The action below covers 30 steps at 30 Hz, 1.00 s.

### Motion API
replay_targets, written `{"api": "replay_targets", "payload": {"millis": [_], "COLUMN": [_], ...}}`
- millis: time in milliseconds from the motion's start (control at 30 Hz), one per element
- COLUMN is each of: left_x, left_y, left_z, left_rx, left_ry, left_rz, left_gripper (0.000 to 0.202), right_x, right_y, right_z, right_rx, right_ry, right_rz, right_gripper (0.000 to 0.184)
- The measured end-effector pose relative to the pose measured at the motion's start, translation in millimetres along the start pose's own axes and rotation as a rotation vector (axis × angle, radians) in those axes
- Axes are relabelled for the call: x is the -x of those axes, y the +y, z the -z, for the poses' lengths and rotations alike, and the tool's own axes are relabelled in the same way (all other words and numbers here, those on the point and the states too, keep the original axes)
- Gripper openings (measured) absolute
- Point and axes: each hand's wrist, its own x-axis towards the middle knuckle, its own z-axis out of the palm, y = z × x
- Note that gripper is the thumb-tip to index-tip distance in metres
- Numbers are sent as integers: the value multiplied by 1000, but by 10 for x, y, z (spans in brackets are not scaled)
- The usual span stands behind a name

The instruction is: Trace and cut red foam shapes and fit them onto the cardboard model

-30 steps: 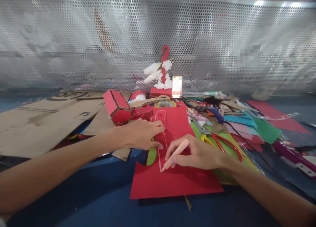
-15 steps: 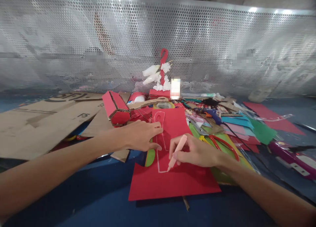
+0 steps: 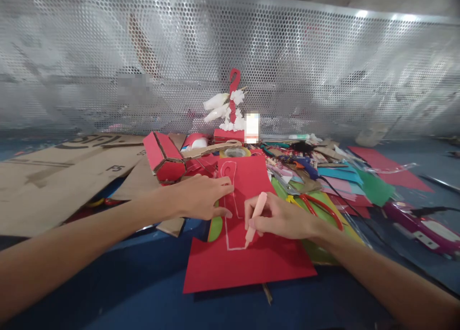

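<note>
A sheet of red paper (image 3: pixel 247 270) lies before me, with a pale outline drawn on it: a hooked top, a long stem and a squared lower end. My right hand (image 3: pixel 275 217) grips a pale pink marker (image 3: pixel 258 211), its tip touching the paper at the right end of the outline's bottom line. My left hand (image 3: pixel 206 196) rests on the paper's left side, fingers stretched apart over the stem, holding nothing. Behind the paper stands a red hook-shaped piece (image 3: pixel 234 83) with white flowers (image 3: pixel 216 101) on a red base.
Flat cardboard (image 3: pixel 72 176) and a red-covered cardboard box (image 3: pixel 163 157) lie left. A roll of tape (image 3: pixel 235 152) sits behind the paper. To the right are red-handled scissors (image 3: pixel 321 208), a blue glue gun (image 3: pixel 307 167), coloured paper (image 3: pixel 341 174) and a purple device (image 3: pixel 420 229). A perforated metal panel (image 3: pixel 280 57) closes the back.
The marker tip has moved slightly right along the bottom line, which is a little longer. My left hand stays on the paper. The whole view has shifted slightly.
</note>
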Motion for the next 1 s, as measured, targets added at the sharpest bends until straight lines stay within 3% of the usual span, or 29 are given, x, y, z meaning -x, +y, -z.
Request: {"api": "replay_targets", "payload": {"millis": [200,500,1000], "left_x": [3,7,11], "left_y": [2,5,52], "left_z": [-4,-10,-16], "left_rx": [-12,-21,-31], "left_ry": [13,15,27], "left_rz": [1,-2,8], "left_gripper": [42,45,60], "right_x": [-14,-19,-24], "right_y": [-3,-18,5], "right_z": [-26,-3,22], "right_rx": [-23,9,12], "right_ry": [-40,-27,66], "right_rz": [67,37,13], "right_gripper": [17,12,14]}}
